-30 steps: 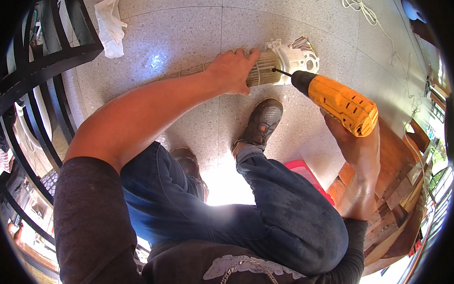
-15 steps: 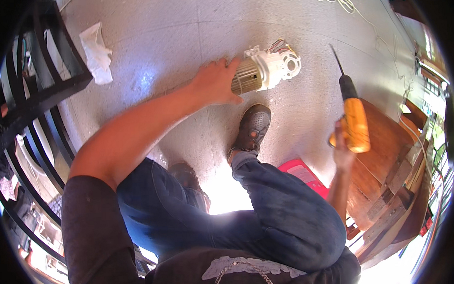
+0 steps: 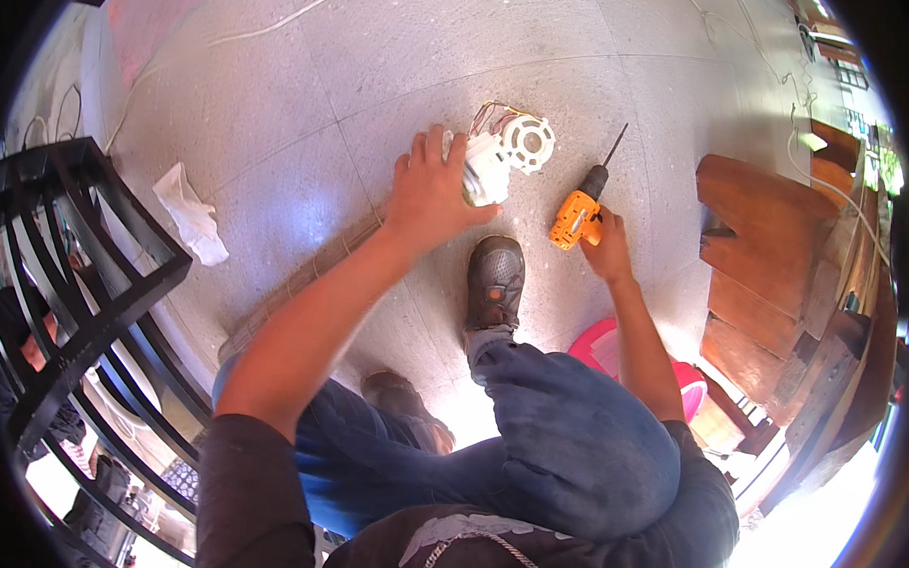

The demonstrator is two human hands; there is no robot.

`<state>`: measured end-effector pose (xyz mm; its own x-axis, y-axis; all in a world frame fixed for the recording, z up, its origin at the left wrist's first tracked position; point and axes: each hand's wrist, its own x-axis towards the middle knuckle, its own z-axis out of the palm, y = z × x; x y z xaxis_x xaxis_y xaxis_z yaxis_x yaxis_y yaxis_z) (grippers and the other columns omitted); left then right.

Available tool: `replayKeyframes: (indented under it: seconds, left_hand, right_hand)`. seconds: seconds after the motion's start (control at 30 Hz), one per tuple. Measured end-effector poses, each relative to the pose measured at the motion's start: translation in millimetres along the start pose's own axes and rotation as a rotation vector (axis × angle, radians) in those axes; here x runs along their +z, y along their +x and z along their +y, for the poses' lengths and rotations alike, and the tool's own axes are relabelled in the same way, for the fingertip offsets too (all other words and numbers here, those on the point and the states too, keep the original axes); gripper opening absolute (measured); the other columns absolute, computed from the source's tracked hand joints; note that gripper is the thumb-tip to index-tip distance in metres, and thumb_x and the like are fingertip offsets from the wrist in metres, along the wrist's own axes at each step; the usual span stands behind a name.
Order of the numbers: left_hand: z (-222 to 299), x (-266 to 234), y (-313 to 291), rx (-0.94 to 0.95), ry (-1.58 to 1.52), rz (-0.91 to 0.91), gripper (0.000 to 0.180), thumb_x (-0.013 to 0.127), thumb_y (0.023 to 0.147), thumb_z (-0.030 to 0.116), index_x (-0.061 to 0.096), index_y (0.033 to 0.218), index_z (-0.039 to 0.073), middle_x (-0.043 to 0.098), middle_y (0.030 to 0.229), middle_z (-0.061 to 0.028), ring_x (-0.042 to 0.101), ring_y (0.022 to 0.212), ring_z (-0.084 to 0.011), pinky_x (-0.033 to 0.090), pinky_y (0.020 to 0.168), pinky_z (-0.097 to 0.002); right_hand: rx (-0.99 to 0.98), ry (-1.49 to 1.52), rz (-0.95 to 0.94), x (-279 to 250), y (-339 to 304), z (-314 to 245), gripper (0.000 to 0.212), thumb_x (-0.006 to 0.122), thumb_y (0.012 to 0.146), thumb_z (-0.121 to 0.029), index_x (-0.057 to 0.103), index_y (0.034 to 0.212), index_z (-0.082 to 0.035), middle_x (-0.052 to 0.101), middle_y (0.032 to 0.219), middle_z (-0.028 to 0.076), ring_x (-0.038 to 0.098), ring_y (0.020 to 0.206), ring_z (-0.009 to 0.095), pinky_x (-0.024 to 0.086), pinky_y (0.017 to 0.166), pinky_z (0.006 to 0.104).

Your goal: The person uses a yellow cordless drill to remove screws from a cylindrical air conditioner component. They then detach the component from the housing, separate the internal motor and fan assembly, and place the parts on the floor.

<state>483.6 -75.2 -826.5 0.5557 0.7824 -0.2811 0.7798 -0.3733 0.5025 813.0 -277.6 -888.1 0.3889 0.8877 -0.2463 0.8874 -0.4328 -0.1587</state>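
Head view: my left hand [image 3: 433,190] straddles the ribbed cylinder [image 3: 318,259] beside its white housing [image 3: 487,170]; I can't tell whether it grips or just rests. With my right hand [image 3: 607,247] I grasp the orange drill [image 3: 576,219], its bit [image 3: 617,145] pointing away, clear of the housing. Cylinder and housing lie on the floor [image 3: 258,101], apparently joined, wires [image 3: 493,110] attached, so I judge no drilling is under way; my palm hides what's done or left at the joint.
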Motion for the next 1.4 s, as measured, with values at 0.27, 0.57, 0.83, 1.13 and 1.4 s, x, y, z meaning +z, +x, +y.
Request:
replayKeyframes:
  seconds: [0.27,0.57,0.83,1.13,1.4]
  left_hand:
    - [15,18,22,-0.088,-0.062,-0.09,0.118,0.094,0.074,0.052,0.037,0.164,0.0,0.039,0.163,-0.0314,0.046,0.147,-0.0531,0.047,0.117,-0.0585]
    - [-27,43,26,0.078,-0.609,0.134,0.085,0.101,0.061,0.033,0.066,0.132,0.001,0.068,0.125,-0.0241,0.063,0.119,-0.0426,0.047,0.112,-0.0521]
    - [-37,31,15,0.032,-0.428,-0.096,0.124,0.1,0.059,0.043,0.042,0.158,-0.002,0.046,0.156,-0.0339,0.05,0.143,-0.0508,0.047,0.119,-0.053]
    - [-40,46,16,0.011,-0.524,-0.047,0.122,0.101,0.056,0.041,0.044,0.152,-0.007,0.053,0.15,-0.0325,0.054,0.139,-0.0485,0.048,0.116,-0.0514]
    - [-34,24,4,0.026,-0.569,0.013,0.103,0.102,0.053,0.041,0.061,0.14,0.002,0.07,0.127,-0.0225,0.066,0.124,-0.0417,0.051,0.111,-0.0499]
  right_hand:
    - [-0.284,0.889,-0.636,-47,106,-126,0.081,0.085,0.093,-0.015,0.046,0.163,-0.014,0.053,0.158,0.012,0.057,0.138,0.032,0.051,0.115,0.0486]
    - [-0.369,0.941,-1.072,-19,167,-141,0.115,0.09,0.072,-0.001,0.035,0.171,-0.018,0.041,0.171,0.008,0.042,0.155,0.03,0.05,0.117,0.0471]
    - [-0.245,1.0,-1.106,5,162,-149,0.121,0.092,0.062,0.01,0.037,0.168,-0.013,0.056,0.151,0.008,0.061,0.132,0.026,0.056,0.109,0.0454]
    - [-0.239,1.013,-1.166,-5,156,-162,0.117,0.095,0.062,0.006,0.04,0.164,-0.011,0.058,0.149,0.007,0.059,0.137,0.026,0.055,0.112,0.0459]
    - [-0.038,1.004,-1.216,-2,158,-168,0.125,0.099,0.059,0.011,0.04,0.167,-0.008,0.056,0.158,0.009,0.057,0.142,0.025,0.058,0.114,0.0453]
